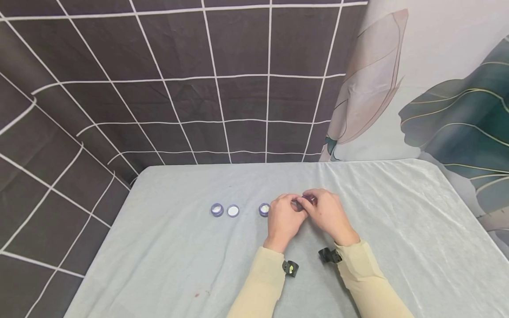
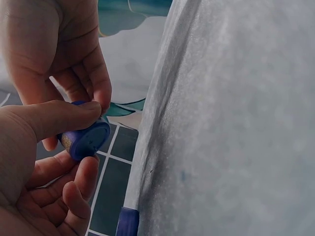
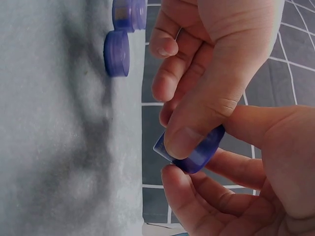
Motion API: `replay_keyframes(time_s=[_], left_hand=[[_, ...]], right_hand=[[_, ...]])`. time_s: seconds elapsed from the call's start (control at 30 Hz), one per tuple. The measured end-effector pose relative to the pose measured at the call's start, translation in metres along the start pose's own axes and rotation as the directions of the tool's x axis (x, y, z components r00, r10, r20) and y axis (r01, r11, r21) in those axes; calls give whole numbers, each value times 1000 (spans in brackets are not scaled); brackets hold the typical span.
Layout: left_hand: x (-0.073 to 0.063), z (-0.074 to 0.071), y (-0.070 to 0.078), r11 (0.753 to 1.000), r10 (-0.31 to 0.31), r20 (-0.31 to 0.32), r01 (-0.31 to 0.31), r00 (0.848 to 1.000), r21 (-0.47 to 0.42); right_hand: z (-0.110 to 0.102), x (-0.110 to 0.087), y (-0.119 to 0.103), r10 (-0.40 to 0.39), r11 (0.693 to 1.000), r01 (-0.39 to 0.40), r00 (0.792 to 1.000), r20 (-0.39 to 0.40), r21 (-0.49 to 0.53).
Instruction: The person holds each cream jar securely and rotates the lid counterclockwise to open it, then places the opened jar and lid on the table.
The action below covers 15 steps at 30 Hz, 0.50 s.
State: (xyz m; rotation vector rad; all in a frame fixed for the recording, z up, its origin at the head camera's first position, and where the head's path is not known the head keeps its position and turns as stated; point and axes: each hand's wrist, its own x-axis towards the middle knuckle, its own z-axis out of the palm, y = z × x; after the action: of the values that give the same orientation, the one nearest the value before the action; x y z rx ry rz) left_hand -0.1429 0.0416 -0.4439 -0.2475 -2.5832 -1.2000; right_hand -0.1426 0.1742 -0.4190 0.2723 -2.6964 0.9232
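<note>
Both hands meet over the right half of the cloth-covered table. My left hand [image 1: 285,218] pinches a small round purple jar [image 2: 91,140], its thumb lying along the side, where a gold patch shows. From the other side my right hand [image 1: 328,214] grips the same jar with thumb and fingers; in the right wrist view its fingers [image 3: 179,191] press at the lower edge. I cannot tell whether the jar's lid is loose. Just left of my left hand stands another purple jar [image 1: 263,210] with a white top face, partly covered by that hand.
Farther left on the grey table cloth [image 1: 167,247] are a purple jar [image 1: 217,210] and a flat purple-rimmed disc [image 1: 233,210] with a white face, side by side. A dark tiled-pattern backdrop [image 1: 238,101] and a leaf-print curtain [image 1: 437,119] stand behind the table.
</note>
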Motion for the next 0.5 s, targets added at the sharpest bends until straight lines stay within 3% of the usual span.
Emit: replay_keyframes(time_s=[0.5], left_hand=[[0,0,1,999,39,-12,-38,999,33]], right_hand=[[-5,-1,0,3,1000,-3,998,57,9]])
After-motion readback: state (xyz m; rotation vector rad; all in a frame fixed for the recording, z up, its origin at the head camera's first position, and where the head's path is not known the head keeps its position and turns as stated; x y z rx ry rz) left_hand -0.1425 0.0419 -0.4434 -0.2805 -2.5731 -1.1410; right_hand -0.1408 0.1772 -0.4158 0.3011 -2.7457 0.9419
